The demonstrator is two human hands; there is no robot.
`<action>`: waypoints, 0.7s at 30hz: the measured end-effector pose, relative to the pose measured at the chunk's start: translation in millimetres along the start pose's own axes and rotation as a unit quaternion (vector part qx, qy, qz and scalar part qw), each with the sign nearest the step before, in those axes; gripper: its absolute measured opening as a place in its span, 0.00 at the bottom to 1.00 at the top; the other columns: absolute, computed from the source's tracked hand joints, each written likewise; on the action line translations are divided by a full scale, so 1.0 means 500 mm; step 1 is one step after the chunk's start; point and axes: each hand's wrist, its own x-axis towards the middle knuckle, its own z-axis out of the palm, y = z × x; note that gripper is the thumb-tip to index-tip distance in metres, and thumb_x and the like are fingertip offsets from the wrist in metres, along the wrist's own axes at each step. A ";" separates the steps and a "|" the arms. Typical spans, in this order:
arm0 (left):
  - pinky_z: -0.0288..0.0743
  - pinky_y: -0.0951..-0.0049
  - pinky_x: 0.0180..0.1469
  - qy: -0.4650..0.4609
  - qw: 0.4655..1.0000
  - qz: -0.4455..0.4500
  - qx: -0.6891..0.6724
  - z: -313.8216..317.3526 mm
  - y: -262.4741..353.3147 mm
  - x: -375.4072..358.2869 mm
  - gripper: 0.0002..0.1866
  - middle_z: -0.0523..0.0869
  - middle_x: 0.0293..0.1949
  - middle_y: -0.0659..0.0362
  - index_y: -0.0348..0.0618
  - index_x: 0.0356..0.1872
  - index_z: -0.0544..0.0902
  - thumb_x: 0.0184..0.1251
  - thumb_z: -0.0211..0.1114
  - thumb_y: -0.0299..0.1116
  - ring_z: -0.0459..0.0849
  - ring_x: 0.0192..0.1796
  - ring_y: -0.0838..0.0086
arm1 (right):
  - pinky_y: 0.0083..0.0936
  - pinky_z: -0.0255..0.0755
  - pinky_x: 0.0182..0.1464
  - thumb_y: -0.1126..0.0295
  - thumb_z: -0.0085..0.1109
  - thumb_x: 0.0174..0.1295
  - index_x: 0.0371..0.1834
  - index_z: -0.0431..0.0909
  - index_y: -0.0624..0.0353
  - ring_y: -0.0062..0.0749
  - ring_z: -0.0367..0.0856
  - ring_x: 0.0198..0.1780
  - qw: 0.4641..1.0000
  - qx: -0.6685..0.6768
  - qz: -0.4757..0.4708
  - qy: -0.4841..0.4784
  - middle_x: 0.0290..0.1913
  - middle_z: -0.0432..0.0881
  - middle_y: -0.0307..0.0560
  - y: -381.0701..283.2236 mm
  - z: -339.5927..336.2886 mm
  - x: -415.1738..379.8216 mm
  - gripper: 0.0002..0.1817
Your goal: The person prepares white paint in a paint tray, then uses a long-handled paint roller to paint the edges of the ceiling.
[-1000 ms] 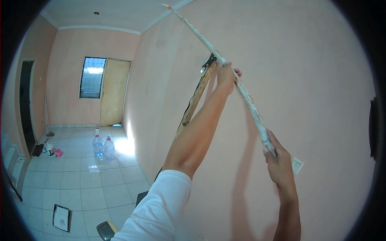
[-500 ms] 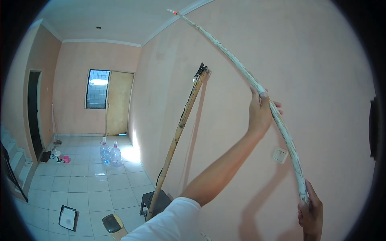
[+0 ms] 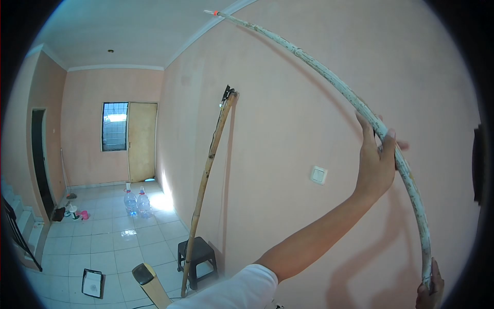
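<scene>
A long pole (image 3: 334, 81) with worn whitish paint runs from the lower right to the upper left, and looks curved in the view. Near its thin tip is an orange-red band (image 3: 216, 13). My left hand (image 3: 378, 159) is wrapped round the middle of the pole, its arm stretched out in a white sleeve. At the lower right edge my right hand (image 3: 431, 291) grips the pole's lower end, partly cut off by the frame. The tip is beside the ceiling moulding; contact cannot be made out.
A bamboo pole (image 3: 206, 175) with a black clamp leans on the pink wall by a dark stool (image 3: 198, 252). A light switch (image 3: 318, 175), water bottles (image 3: 131, 202), a tray (image 3: 92, 283), a door (image 3: 141, 141) and stairs (image 3: 23, 216) are around.
Both hands have moved right in the view, the right one also lower. The pole's tip has shifted slightly left, and the background has shifted with the camera.
</scene>
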 end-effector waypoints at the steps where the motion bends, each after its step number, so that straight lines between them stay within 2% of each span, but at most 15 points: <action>1: 0.87 0.69 0.35 -0.001 1.000 -0.005 -0.007 0.015 0.005 0.007 0.37 0.64 0.62 0.45 0.39 0.76 0.29 0.81 0.44 0.35 0.82 0.51 0.68 | 0.16 0.53 0.21 0.61 0.57 0.70 0.73 0.65 0.60 0.13 0.57 0.19 1.000 -0.002 0.009 -0.001 0.21 0.64 0.29 0.010 -0.024 -0.010 0.31; 5: 0.88 0.68 0.35 0.024 0.999 -0.019 -0.020 0.034 0.029 0.066 0.32 0.67 0.53 0.50 0.39 0.76 0.36 0.81 0.41 0.34 0.79 0.55 0.68 | 0.16 0.50 0.20 0.57 0.58 0.70 0.74 0.63 0.60 0.13 0.55 0.19 0.999 -0.013 -0.033 0.008 0.20 0.62 0.28 0.026 -0.089 -0.023 0.33; 6: 0.88 0.69 0.35 0.030 0.999 -0.021 -0.010 0.030 0.030 0.082 0.29 0.68 0.50 0.52 0.42 0.76 0.40 0.81 0.40 0.34 0.79 0.55 0.69 | 0.16 0.49 0.19 0.57 0.59 0.70 0.75 0.62 0.60 0.13 0.54 0.18 0.999 0.031 -0.032 0.009 0.19 0.62 0.28 0.025 -0.087 -0.024 0.34; 9: 0.88 0.69 0.34 0.026 0.999 -0.034 0.014 0.046 0.036 0.090 0.29 0.68 0.49 0.53 0.42 0.76 0.40 0.81 0.40 0.33 0.81 0.53 0.68 | 0.16 0.50 0.20 0.59 0.59 0.70 0.75 0.62 0.59 0.13 0.54 0.18 0.999 0.022 -0.029 0.021 0.20 0.62 0.28 0.044 -0.108 -0.033 0.33; 10: 0.88 0.69 0.33 0.017 0.999 -0.026 0.011 0.053 0.037 0.091 0.29 0.68 0.48 0.53 0.41 0.75 0.40 0.81 0.40 0.33 0.82 0.51 0.68 | 0.15 0.54 0.20 0.65 0.55 0.66 0.74 0.62 0.62 0.13 0.57 0.18 0.995 0.038 -0.074 0.056 0.20 0.64 0.29 0.124 -0.109 -0.029 0.33; 11: 0.88 0.69 0.33 0.012 1.000 -0.020 0.007 0.062 0.033 0.082 0.29 0.68 0.47 0.53 0.40 0.75 0.40 0.81 0.41 0.32 0.83 0.50 0.69 | 0.15 0.57 0.20 0.72 0.50 0.62 0.74 0.61 0.64 0.12 0.60 0.18 0.988 0.052 -0.116 0.088 0.20 0.66 0.30 0.261 -0.113 -0.024 0.33; 13: 0.88 0.69 0.32 0.007 1.000 -0.016 0.004 0.076 0.021 0.072 0.30 0.69 0.47 0.54 0.39 0.75 0.40 0.81 0.41 0.32 0.84 0.47 0.69 | 0.14 0.58 0.20 0.72 0.50 0.62 0.74 0.62 0.64 0.12 0.60 0.18 0.988 0.071 -0.095 0.097 0.21 0.66 0.30 0.273 -0.115 -0.026 0.33; 14: 0.88 0.69 0.32 0.008 1.000 -0.017 0.005 0.085 0.015 0.066 0.30 0.69 0.46 0.54 0.38 0.75 0.40 0.81 0.42 0.32 0.84 0.46 0.69 | 0.15 0.54 0.20 0.66 0.55 0.66 0.74 0.62 0.62 0.12 0.58 0.18 0.994 0.075 -0.030 0.074 0.21 0.65 0.29 0.141 -0.118 -0.056 0.33; 15: 0.88 0.69 0.32 0.008 1.000 -0.019 0.004 0.095 0.006 0.058 0.30 0.69 0.46 0.54 0.38 0.75 0.39 0.81 0.42 0.32 0.85 0.45 0.69 | 0.15 0.50 0.20 0.60 0.60 0.70 0.74 0.63 0.60 0.12 0.55 0.18 0.995 0.078 0.035 0.052 0.22 0.64 0.28 0.072 -0.125 -0.077 0.33; 18: 0.88 0.69 0.33 -0.001 1.000 -0.014 0.009 0.116 -0.015 0.039 0.33 0.70 0.45 0.54 0.40 0.76 0.33 0.81 0.41 0.33 0.84 0.43 0.70 | 0.14 0.51 0.20 0.60 0.61 0.69 0.74 0.63 0.61 0.12 0.56 0.19 0.993 0.109 0.015 0.052 0.23 0.66 0.28 0.130 -0.135 -0.090 0.33; 21: 0.88 0.69 0.32 0.001 1.000 -0.012 0.010 0.115 -0.022 0.040 0.34 0.70 0.44 0.54 0.41 0.76 0.31 0.81 0.41 0.33 0.84 0.43 0.70 | 0.14 0.51 0.20 0.61 0.63 0.68 0.74 0.63 0.62 0.11 0.56 0.19 0.987 0.141 0.045 0.060 0.24 0.67 0.29 0.123 -0.123 -0.089 0.34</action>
